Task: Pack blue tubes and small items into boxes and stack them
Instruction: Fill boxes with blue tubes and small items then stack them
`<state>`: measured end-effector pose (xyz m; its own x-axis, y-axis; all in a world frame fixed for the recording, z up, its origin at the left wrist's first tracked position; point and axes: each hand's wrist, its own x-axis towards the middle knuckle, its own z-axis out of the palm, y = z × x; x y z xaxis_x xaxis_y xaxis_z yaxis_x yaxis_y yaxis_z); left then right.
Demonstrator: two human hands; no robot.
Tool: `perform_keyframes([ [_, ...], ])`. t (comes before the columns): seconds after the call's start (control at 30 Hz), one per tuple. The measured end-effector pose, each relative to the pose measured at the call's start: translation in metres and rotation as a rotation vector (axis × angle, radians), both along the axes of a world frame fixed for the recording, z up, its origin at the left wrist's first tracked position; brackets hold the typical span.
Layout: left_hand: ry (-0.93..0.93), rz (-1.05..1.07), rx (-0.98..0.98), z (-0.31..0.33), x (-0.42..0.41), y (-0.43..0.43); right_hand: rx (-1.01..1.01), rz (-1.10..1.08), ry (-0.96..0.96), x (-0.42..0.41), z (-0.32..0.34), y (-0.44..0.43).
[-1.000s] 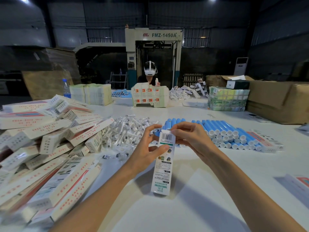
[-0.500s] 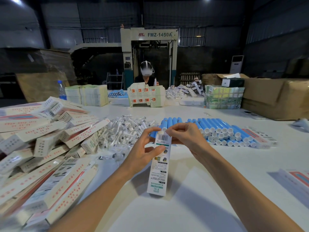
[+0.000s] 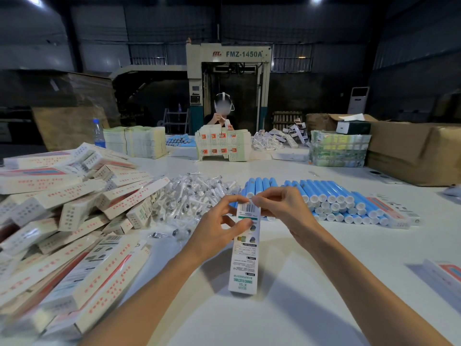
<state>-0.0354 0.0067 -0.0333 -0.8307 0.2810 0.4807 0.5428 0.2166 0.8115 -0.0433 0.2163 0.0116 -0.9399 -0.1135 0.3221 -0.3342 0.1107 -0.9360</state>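
Many boxes (image 3: 74,208) heaped on white table (image 3: 324,283), dim warehouse, machine (image 3: 228,71) behind

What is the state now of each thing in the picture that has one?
Tall white printed cardboard carton: held on end by both grips.
Left grip: holds the carton's upper part.
Right grip: pinches the carton's top.
Blue plastic tubes with white caps: capped, lying stacked.
Clear-wrapped small white items: loose heap.
Clear plastic water bottle: upright, capped.
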Motion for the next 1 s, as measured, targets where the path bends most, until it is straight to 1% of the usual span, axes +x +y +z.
perform_keyframes([
  [0.07, 0.004, 0.006, -0.020, 0.000, -0.001, 0.000, 0.015, 0.034, 0.014, 0.000, 0.001, 0.002],
  [0.27, -0.017, -0.007, 0.039, -0.002, -0.001, -0.001, 0.086, 0.105, 0.049, 0.003, 0.003, 0.006],
  [0.4, -0.045, -0.010, 0.078, -0.002, 0.000, 0.000, 0.070, 0.094, 0.067, 0.004, 0.001, 0.005],
  [0.7, -0.077, 0.023, 0.158, 0.002, 0.004, 0.005, 0.033, -0.012, 0.115, 0.004, -0.005, -0.008],
  [0.8, -0.057, 0.014, 0.211, 0.004, 0.005, 0.008, -0.048, 0.003, 0.089, 0.006, -0.007, -0.013],
  [0.9, -0.103, -0.005, 0.311, 0.001, 0.007, 0.013, -0.205, 0.144, -0.024, 0.009, -0.010, -0.016],
  [1.0, -0.072, 0.020, 0.334, -0.004, 0.004, 0.014, -0.229, 0.197, -0.069, 0.009, -0.013, -0.018],
])
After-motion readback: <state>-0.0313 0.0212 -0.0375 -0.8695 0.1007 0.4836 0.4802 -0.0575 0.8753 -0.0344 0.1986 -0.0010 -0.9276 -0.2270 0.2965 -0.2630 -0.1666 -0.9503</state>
